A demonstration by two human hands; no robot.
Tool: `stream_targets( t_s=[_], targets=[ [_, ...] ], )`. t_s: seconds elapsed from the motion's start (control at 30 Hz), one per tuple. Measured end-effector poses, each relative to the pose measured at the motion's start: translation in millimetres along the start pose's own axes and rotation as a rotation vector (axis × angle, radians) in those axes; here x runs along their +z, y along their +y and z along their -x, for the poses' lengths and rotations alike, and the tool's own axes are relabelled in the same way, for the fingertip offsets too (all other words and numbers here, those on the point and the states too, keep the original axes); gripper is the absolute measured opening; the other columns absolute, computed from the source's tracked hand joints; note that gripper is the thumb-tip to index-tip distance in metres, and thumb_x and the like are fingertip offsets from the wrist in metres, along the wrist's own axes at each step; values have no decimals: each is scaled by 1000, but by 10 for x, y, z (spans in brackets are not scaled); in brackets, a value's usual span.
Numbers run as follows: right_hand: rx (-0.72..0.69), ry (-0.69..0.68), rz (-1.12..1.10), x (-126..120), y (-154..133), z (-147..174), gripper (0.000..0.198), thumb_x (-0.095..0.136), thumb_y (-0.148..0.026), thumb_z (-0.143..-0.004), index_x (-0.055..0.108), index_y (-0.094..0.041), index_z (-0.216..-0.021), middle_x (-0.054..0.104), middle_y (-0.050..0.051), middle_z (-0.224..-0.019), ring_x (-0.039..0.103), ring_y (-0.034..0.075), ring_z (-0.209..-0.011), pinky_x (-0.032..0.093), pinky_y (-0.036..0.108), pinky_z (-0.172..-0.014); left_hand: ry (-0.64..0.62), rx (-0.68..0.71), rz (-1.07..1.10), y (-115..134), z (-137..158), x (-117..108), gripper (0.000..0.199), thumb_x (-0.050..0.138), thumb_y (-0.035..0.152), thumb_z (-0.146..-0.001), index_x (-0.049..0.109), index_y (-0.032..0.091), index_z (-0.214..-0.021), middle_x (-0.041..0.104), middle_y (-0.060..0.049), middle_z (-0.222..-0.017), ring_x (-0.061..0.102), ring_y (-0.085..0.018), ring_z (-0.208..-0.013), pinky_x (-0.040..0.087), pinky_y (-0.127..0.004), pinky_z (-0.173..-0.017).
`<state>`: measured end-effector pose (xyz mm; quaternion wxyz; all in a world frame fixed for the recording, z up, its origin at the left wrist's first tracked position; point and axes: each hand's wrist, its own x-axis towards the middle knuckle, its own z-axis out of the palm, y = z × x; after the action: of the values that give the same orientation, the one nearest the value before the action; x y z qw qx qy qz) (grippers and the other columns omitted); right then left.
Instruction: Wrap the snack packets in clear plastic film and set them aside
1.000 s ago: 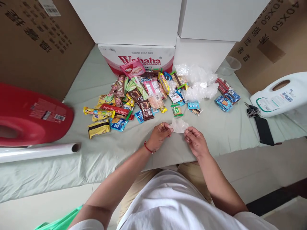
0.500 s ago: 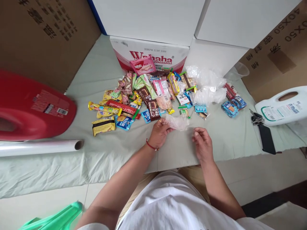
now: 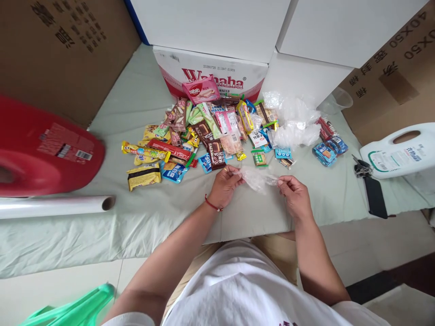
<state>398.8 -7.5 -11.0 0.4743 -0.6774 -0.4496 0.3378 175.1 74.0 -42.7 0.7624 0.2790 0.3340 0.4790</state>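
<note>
Long surface (image 3: 329,190) draped in creased pale green cloth (image 3: 132,244), front edge overhanging pale floor tiles (image 3: 370,244), dark strip (image 3: 369,287) at lower right, big white boxes (image 3: 210,27) at back, brown printed cardboard (image 3: 105,77) upright at left and right, soft even light.

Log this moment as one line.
left hand: pinching clear plastic | right hand: pinching its other end | beyond hands: snack packets | beside packets: crumpled plastic heap
</note>
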Motion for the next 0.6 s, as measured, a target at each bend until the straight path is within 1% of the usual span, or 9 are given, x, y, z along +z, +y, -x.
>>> stream_targets(
  t_s=[0.1, 0.17, 0.23, 0.3, 0.33, 0.4, 0.43, 0.5, 0.6],
  targets=[
    [91, 79, -40, -25, 83, 81, 36, 72, -55, -86, 70, -20, -96, 65, 1, -81, 54, 15, -66, 46, 29, -61, 1, 1, -9, 33, -2, 12, 46, 94, 38, -61, 57, 19, -81, 70, 2, -88, 64, -10, -75, 53, -26, -72],
    [-44, 145, 30, -16, 39, 134, 49, 66, -62, -89, 68, -22, -117, 69, 8, -109, 64, 21, -93, 54, 35, -79, -24, 6, -40, 38, 6, 30, 44, 93, 39, -63, 58, 19, -82, 68, 3, -80, 62, -10, -70, 51, -25, -70],
    [-225, 123, 128, 27, -58, 165, 73, 69, -67, -84, 55, -25, -142, 57, 13, -141, 57, 28, -127, 51, 44, -100, -52, 17, -79, 35, 21, 47, 41, 91, 40, -66, 59, 19, -82, 65, 5, -72, 60, -10, -66, 49, -25, -68],
    [-309, 34, 192, 97, -156, 157, 94, 81, -66, -74, 45, -26, -152, 50, 14, -151, 49, 32, -139, 45, 48, -110, -91, 27, -129, 32, 42, 53, 39, 91, 41, -67, 61, 19, -81, 64, 5, -68, 59, -10, -64, 47, -26, -68],
    [-291, 4, 185, 133, -191, 135, 93, 83, -64, -73, 47, -26, -150, 56, 13, -145, 53, 31, -134, 46, 47, -109, -118, 24, -158, 33, 53, 50, 39, 91, 41, -67, 63, 19, -81, 64, 5, -68, 59, -10, -64, 47, -26, -67],
    [-168, 10, 81, 185, -228, 67, 66, 78, -61, -80, 61, -24, -132, 69, 8, -114, 65, 25, -105, 53, 41, -95, -174, 5, -212, 38, 71, 34, 40, 91, 43, -66, 66, 17, -81, 64, 4, -67, 59, -11, -63, 45, -26, -66],
    [-90, 30, 2, 196, -233, 28, 51, 74, -60, -84, 66, -23, -118, 69, 4, -96, 65, 21, -87, 54, 36, -83, -193, -6, -228, 43, 77, 23, 40, 91, 44, -66, 67, 17, -82, 65, 4, -68, 58, -11, -62, 44, -27, -65],
    [36, 60, -157, 192, -239, -32, 40, 74, -60, -83, 67, -22, -94, 59, -2, -73, 54, 14, -64, 48, 29, -63, -205, -14, -238, 55, 78, 2, 41, 90, 47, -66, 69, 16, -83, 65, 3, -68, 57, -10, -61, 43, -27, -64],
    [142, 66, -339, 176, -269, -29, 43, 84, -58, -73, 61, -22, -82, 50, -7, -65, 42, 9, -53, 35, 23, -47, -191, 3, -256, 72, 62, -3, 41, 88, 49, -68, 70, 16, -86, 63, 3, -65, 56, -11, -59, 42, -26, -61]
  ],
)
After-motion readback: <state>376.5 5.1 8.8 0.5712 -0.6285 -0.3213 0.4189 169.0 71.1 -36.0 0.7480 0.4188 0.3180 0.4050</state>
